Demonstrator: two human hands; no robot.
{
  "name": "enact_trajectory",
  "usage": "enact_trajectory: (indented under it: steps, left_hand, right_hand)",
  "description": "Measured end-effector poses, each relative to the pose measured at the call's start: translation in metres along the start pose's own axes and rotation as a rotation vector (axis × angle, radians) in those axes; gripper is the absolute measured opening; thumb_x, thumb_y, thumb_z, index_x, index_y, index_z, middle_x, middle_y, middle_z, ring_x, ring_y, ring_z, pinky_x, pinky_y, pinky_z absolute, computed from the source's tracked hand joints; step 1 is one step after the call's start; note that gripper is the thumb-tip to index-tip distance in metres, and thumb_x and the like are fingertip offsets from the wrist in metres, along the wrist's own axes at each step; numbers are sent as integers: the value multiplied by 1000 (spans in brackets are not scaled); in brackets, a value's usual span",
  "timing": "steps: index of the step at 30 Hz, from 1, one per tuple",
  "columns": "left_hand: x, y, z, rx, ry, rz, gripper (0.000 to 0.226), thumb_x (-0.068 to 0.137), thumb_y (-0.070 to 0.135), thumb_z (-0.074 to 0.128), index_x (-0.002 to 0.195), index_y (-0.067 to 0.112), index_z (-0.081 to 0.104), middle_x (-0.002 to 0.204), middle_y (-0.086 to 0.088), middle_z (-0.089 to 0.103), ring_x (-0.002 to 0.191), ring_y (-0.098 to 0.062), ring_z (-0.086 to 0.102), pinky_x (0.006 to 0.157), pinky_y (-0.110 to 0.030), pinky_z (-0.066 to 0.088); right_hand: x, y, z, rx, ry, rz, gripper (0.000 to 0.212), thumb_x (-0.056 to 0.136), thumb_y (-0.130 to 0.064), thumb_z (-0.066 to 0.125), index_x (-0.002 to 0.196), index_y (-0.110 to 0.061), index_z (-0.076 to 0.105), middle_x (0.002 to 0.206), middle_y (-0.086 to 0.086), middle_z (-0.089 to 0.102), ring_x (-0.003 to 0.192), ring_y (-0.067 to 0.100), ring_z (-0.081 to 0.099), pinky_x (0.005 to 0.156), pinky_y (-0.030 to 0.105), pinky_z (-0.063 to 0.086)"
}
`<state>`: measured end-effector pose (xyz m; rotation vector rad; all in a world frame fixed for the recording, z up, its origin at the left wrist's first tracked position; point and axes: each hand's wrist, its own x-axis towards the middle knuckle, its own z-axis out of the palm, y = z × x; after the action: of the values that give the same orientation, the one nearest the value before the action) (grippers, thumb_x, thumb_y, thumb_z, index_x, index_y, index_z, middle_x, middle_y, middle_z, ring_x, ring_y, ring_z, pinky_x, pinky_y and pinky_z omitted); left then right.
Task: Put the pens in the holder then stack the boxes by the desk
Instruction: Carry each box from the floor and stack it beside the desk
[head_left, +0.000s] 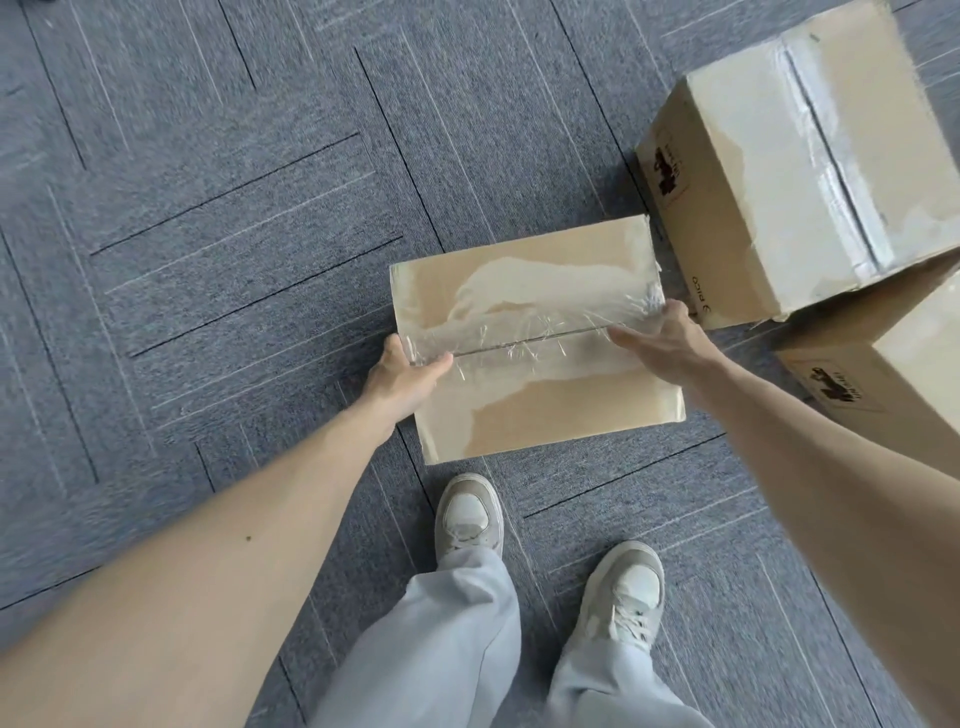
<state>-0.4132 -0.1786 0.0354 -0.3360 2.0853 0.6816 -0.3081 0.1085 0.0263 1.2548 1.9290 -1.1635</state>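
Note:
A flat cardboard box (535, 405), sealed with clear tape, is in front of my feet over the grey carpet. My left hand (402, 376) grips its left edge, thumb on the top. My right hand (662, 338) grips its right edge, thumb also on the top. A taller taped cardboard box (769, 171) stands at the upper right, close to the flat box's far right corner. A third cardboard box (893, 374) is partly in view at the right edge, behind my right forearm. No pens or holder are in view.
Grey carpet tiles (208, 234) cover the floor, open to the left and far side. My two feet in pale sneakers (470, 512) stand just behind the flat box.

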Motion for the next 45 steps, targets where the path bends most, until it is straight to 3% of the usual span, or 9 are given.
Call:
enact_trajectory:
  steps: [4,10,14,19,27,33,37,41,45]
  left_hand:
    - [-30,2,-15,-35,32,9,87,76,64,64,142,18,32,147,-8,43,127,-29,49,103,-52,46]
    - [-120,62,-65,-12,99,52,26,90,51,62,100,36,45,123,-6,49,124,-29,50,99,-40,45]
    - [-208,121,-111,33,162,82,37,90,54,61,114,31,45,123,-9,50,130,-31,47,90,-34,38]
    - [-327,180,-166,63,198,145,91,83,62,64,153,21,25,152,-4,43,136,-29,45,107,-38,40]
    - [-514,262,-218,218,234,298,91,83,65,61,153,18,26,152,-8,44,136,-31,44,106,-40,39]
    - [-601,303,-226,294,214,463,92,84,64,61,154,15,26,152,-9,44,135,-32,45,104,-39,39]
    - [-632,334,-217,402,176,600,90,85,65,58,153,14,28,151,-9,45,135,-33,46,103,-39,39]
    - [-655,370,-201,514,95,743,92,84,67,58,154,15,27,152,-9,43,136,-34,44,105,-41,38]
    - [-682,400,-165,645,2,935,91,84,64,61,151,11,32,148,-13,49,133,-34,47,102,-39,40]
  right_hand:
    - [-19,-9,-6,19,18,-19,97,81,-55,68,148,-9,15,142,18,39,122,31,46,99,39,39]
    - [-96,-46,-58,111,50,-37,113,60,-76,67,145,-16,23,142,17,37,126,34,44,102,44,41]
    - [-180,-80,-118,194,137,-42,100,72,-61,74,137,-3,26,122,13,44,112,27,49,94,40,45]
    - [-292,-111,-195,307,188,-59,95,68,-64,77,131,-7,34,116,5,47,105,23,53,82,33,46]
    - [-425,-96,-284,542,257,-104,114,37,-84,76,121,-14,41,116,6,52,108,25,58,90,39,53]
    - [-574,-110,-349,643,406,-131,79,72,-40,84,123,-3,36,116,12,47,101,24,53,78,33,45]
    - [-623,-96,-369,714,572,-138,69,75,-37,82,113,-7,33,115,13,49,98,26,56,82,39,50]
    - [-669,-73,-375,784,750,-54,69,80,-37,78,119,-1,34,106,11,53,83,20,53,64,28,43]
    - [-713,-37,-366,885,893,111,69,81,-43,75,121,-4,34,115,22,59,98,33,59,82,38,47]
